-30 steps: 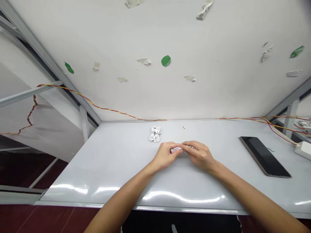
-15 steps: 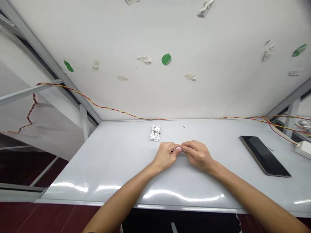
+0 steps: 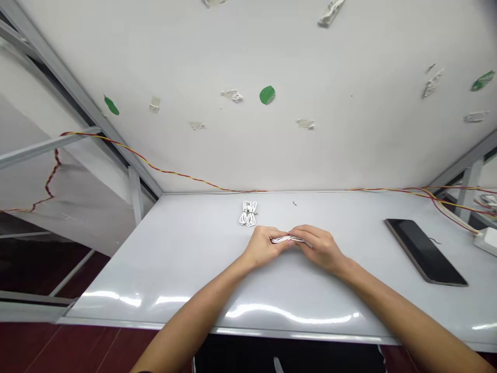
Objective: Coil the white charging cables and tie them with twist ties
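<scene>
Both of my hands meet over the middle of a white table (image 3: 163,259). My left hand (image 3: 263,247) and my right hand (image 3: 319,247) are closed on a folded white cable (image 3: 284,239) that runs between their fingers, just above the tabletop. A second white cable bundle (image 3: 248,213), tied in the middle, lies on the table just beyond my left hand, apart from it.
A dark tablet (image 3: 425,250) lies flat at the right of the table. A twisted red-yellow wire (image 3: 186,178) runs along the back wall. A white box (image 3: 490,239) sits at the far right edge. A metal frame (image 3: 134,194) stands at the left.
My hands stay in the same spot. A little more of the white cable shows between them now than half a second ago.
</scene>
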`<state>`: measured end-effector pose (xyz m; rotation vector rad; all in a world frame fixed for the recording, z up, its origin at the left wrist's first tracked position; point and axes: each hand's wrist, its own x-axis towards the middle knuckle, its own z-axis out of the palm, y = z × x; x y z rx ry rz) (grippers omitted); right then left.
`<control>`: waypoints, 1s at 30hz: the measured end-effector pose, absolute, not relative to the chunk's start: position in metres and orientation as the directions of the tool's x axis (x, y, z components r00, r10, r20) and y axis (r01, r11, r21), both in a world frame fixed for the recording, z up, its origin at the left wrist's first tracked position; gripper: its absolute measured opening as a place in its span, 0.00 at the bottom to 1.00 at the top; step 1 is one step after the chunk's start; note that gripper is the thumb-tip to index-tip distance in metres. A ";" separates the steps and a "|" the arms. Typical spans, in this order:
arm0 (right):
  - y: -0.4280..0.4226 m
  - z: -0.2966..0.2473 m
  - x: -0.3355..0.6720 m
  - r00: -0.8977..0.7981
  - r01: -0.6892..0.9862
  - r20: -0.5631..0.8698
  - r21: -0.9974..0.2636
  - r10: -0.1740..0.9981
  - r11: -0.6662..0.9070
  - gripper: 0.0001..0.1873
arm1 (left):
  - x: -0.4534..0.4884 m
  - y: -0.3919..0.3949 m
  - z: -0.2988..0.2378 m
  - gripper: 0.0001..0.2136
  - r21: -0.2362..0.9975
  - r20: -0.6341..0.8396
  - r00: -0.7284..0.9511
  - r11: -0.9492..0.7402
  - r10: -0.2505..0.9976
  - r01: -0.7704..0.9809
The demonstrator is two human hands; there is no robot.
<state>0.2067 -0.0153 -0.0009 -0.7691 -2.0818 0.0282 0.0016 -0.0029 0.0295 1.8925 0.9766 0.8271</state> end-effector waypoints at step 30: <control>-0.019 0.014 0.205 -0.447 0.441 0.635 -0.455 0.629 0.773 0.21 | 0.006 -0.007 0.038 0.15 0.997 0.021 0.363 -0.045 0.932 0.056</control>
